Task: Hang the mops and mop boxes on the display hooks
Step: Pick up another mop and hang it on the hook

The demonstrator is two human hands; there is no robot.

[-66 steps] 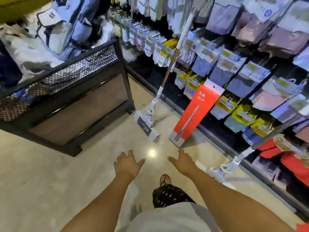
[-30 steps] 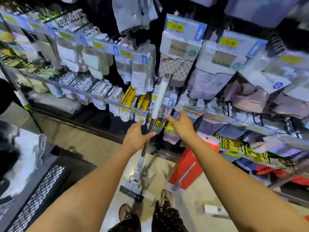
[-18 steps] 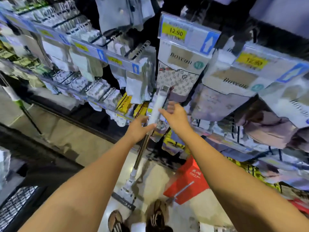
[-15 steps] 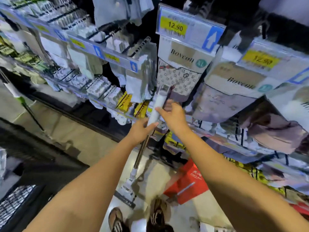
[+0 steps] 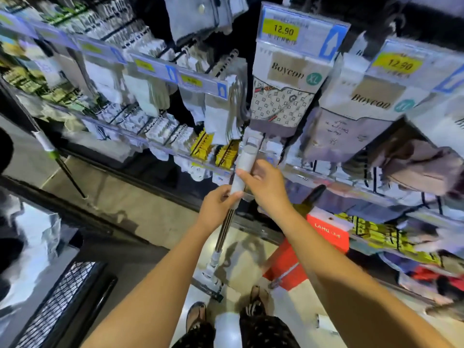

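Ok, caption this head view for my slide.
Left hand and right hand hold a mop by its handle at the display; red box below.

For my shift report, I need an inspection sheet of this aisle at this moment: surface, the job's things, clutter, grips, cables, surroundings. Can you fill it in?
Surface: glossy beige floor.
Job's things: mop upright, not hooked; red mop box leaning at the rack's foot; second mop leaning at left.
Clutter: small white item on the floor at right, unclear.
Grips: left hand holds the mop handle; right hand holds it higher.
Cables: nothing seen.
Surroundings: hanging garment packs under 12.90 price tags; mesh bin at left.
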